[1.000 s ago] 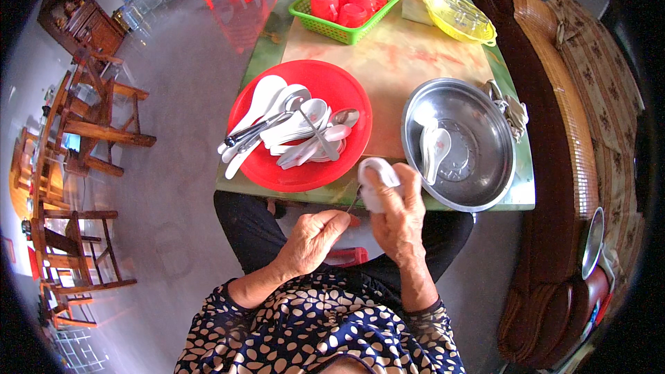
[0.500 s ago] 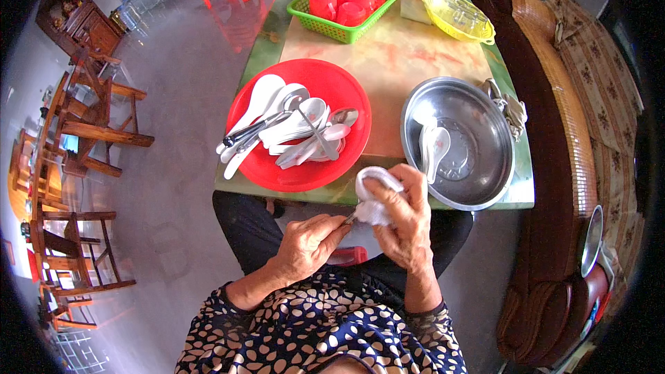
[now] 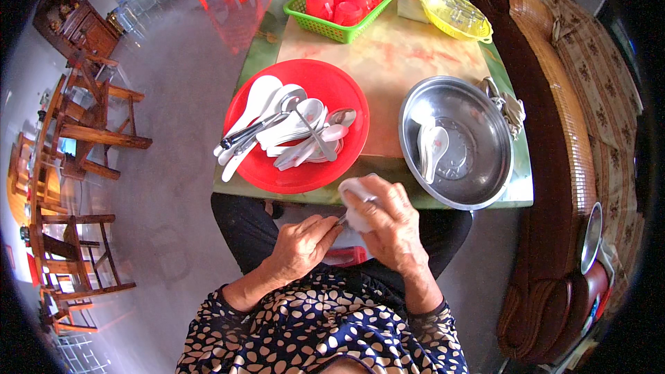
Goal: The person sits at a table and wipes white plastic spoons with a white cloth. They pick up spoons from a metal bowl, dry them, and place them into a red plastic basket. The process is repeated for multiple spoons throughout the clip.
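Over my lap, my left hand (image 3: 303, 244) pinches a thin metal utensil (image 3: 341, 219), probably a spoon, though most of it is hidden. My right hand (image 3: 393, 225) grips a bunched white cloth (image 3: 356, 215) around the utensil's far end. Ahead to the left, a round red plastic tray (image 3: 315, 75) carries a pile of white soup spoons (image 3: 260, 100), metal spoons and a ladle with a black handle. A steel basin (image 3: 493, 173) ahead to the right contains a few white soup spoons (image 3: 434, 147) and a little water.
Red cups (image 3: 321, 1) fill a green basket (image 3: 298, 18) farther up the marble table (image 3: 388, 62). Beside it sits a yellow basket (image 3: 478, 32) of clear glassware. A crumpled cloth (image 3: 512, 116) lies by the basin. Wooden chairs (image 3: 104, 135) stand left, a brown sofa (image 3: 547, 166) right.
My right hand and the cloth have shifted slightly left and down, toward my left hand. My left hand keeps its pinch on the utensil. The tray and basin contents look the same.
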### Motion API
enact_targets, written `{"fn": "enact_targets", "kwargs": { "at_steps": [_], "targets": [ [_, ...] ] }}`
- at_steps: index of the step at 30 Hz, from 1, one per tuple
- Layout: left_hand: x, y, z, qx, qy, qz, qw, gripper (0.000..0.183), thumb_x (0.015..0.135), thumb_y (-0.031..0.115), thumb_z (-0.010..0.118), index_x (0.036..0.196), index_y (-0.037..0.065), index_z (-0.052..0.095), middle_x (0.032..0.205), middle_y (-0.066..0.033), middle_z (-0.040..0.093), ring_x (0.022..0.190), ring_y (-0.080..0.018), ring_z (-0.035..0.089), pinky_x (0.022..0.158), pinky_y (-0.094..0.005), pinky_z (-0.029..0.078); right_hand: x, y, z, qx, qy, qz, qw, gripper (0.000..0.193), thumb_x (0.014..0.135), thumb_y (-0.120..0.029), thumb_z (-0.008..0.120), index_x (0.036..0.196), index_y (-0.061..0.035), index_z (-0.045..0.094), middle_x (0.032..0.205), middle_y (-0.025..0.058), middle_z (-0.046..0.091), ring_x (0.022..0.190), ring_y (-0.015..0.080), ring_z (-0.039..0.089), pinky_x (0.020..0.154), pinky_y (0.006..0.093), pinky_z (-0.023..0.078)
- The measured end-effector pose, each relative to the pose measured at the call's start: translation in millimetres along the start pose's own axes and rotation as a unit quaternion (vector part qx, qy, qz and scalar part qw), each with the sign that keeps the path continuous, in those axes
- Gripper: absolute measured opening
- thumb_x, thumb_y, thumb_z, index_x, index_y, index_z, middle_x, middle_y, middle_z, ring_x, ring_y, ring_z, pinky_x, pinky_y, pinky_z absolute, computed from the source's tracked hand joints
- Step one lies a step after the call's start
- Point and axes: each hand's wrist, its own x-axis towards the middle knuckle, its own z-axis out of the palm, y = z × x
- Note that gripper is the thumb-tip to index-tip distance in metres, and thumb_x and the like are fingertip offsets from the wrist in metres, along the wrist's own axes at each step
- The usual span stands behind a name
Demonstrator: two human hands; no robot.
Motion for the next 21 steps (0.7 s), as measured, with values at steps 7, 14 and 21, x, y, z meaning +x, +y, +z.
{"fn": "enact_targets", "kwargs": {
  "at_steps": [7, 14, 21],
  "targets": [
    [9, 10, -3, -0.05, 0.022, -0.037, 0.998, 0.026, 0.078, 0.002, 0.066, 0.102, -0.001, 0.058, 0.083, -0.0128, 0.065, 0.068, -0.0244, 0.066, 0.055, -0.0301, 0.053, 2, -1, 3, -0.013, 0.023, 0.024, 0.999, 0.055, 0.054, -0.004, 0.069, 0.109, -0.0087, 0.062, 0.113, 0.0092, 0.052, 0.083, 0.0269, 0.054, 0.069, 0.0342, 0.052],
    [6, -1, 8, -0.108, 0.105, 0.005, 0.989, 0.026, 0.087, 0.004, 0.058, 0.111, -0.002, 0.053, 0.065, -0.0087, 0.061, 0.052, -0.0148, 0.06, 0.046, -0.0268, 0.047, 10, 32, -1, 0.254, 0.084, 0.17, 0.948, 0.031, 0.077, -0.003, 0.061, 0.108, -0.0006, 0.058, 0.108, 0.0169, 0.054, 0.1, 0.028, 0.056, 0.084, 0.0312, 0.046],
    [13, 23, 5, -0.318, -0.022, -0.246, 0.915, 0.02, 0.097, 0.013, 0.041, 0.108, 0.0, 0.051, 0.052, -0.0003, 0.048, 0.039, -0.0067, 0.044, 0.035, -0.0217, 0.034, 4, 17, 35, 0.531, 0.11, 0.327, 0.774, 0.031, 0.086, -0.012, 0.058, 0.114, -0.0001, 0.056, 0.094, 0.0035, 0.061, 0.084, 0.0111, 0.055, 0.076, 0.0256, 0.046]
  ]
}}
